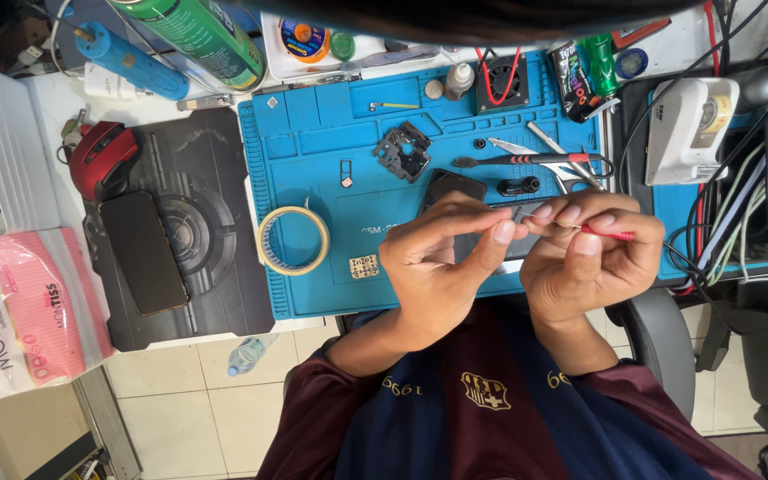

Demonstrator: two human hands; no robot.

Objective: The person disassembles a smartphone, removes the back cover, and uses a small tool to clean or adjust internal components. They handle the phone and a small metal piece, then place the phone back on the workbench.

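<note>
My left hand (437,258) pinches a small grey part (524,213) between thumb and forefinger. My right hand (590,260) grips a thin red-handled tool (613,235), and its fine metal tip points left and touches that part. Both hands are held close together above the near edge of a blue work mat (313,151). A dark phone (455,185) lies on the mat just beyond my left hand, mostly hidden by my fingers.
On the mat are a roll of tape (292,240), a black frame part (404,151), tweezers (566,169) and a small fan (504,80). A black phone (144,253) and a red mouse (101,158) lie on a dark pad at left. Cables (740,204) hang at right.
</note>
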